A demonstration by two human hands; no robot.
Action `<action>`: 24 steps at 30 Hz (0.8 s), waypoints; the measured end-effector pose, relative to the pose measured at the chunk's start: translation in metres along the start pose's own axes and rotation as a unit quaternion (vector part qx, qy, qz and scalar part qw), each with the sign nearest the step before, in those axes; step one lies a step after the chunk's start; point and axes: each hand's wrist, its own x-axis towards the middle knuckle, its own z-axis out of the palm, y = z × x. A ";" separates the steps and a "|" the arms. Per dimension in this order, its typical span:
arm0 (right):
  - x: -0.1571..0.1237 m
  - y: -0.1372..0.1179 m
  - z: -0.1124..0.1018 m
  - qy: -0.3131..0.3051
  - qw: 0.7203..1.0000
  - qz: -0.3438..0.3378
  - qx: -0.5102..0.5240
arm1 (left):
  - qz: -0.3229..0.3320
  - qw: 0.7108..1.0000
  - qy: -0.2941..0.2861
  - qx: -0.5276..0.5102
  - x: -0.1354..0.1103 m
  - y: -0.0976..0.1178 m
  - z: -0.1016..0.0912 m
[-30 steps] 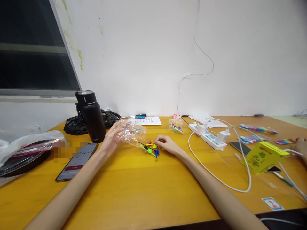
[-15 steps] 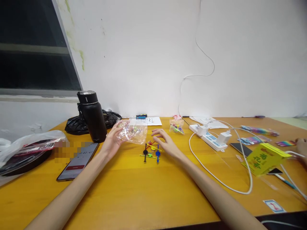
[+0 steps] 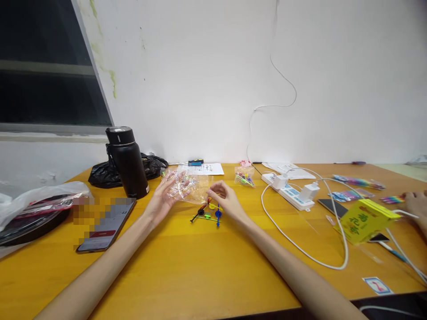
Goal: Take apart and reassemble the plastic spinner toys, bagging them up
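A crinkled clear plastic bag (image 3: 195,191) hangs low over the table between my hands. My left hand (image 3: 163,201) grips its left side, with some fingers showing through the film. At the bag's right edge, my right hand (image 3: 226,201) pinches the film between thumb and fingertips. Just below lie small plastic arrow-shaped spinners: a black one (image 3: 200,212) lying aslant, a green one (image 3: 207,217) lying crosswise, and a blue one (image 3: 218,214) pointing toward me. Red and yellow pieces behind them are partly covered by the bag and my right hand.
A black bottle (image 3: 128,164) and a phone (image 3: 106,226) stand and lie on the left. Another bag of spinners (image 3: 244,176) lies behind my right hand. Rightward are a power strip (image 3: 290,193) with looping white cables, a yellow box (image 3: 365,220), and another person's hand (image 3: 416,206).
My right hand has closed its fingers on the bag's right edge. The bag has stretched rightward and my left hand has followed slightly. The black spinner has swung from upright to slanted.
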 end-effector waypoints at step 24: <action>0.002 0.004 -0.005 -0.071 0.997 -0.012 -0.011 | 0.003 0.996 -0.027 0.086 -0.002 -0.012 0.000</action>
